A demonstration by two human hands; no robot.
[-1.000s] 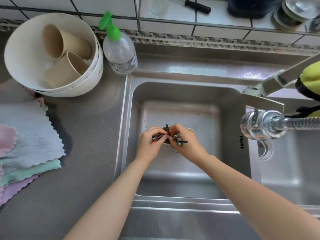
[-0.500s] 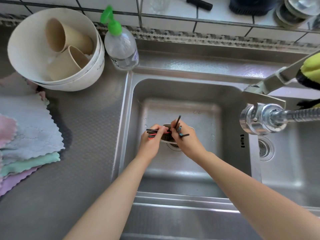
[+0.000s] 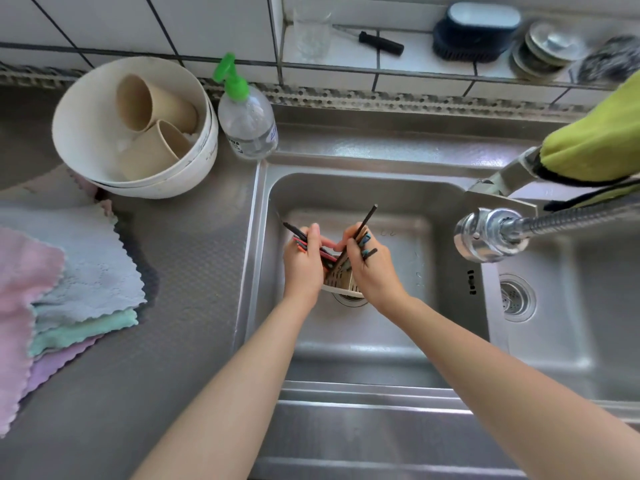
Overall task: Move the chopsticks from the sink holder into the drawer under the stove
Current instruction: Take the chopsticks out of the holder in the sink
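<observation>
Step in hand — extraction: your left hand (image 3: 300, 268) and right hand (image 3: 372, 268) each grip chopsticks (image 3: 363, 221) above the sink holder (image 3: 341, 284) — next, lift clear, carry to the drawer.

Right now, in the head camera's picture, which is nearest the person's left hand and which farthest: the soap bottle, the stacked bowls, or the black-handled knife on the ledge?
Measured from the left hand:
1. Soap bottle, on the counter at the sink's back-left corner.
2. Stacked bowls, farther left on the counter.
3. Black-handled knife, up on the tiled ledge.
</observation>
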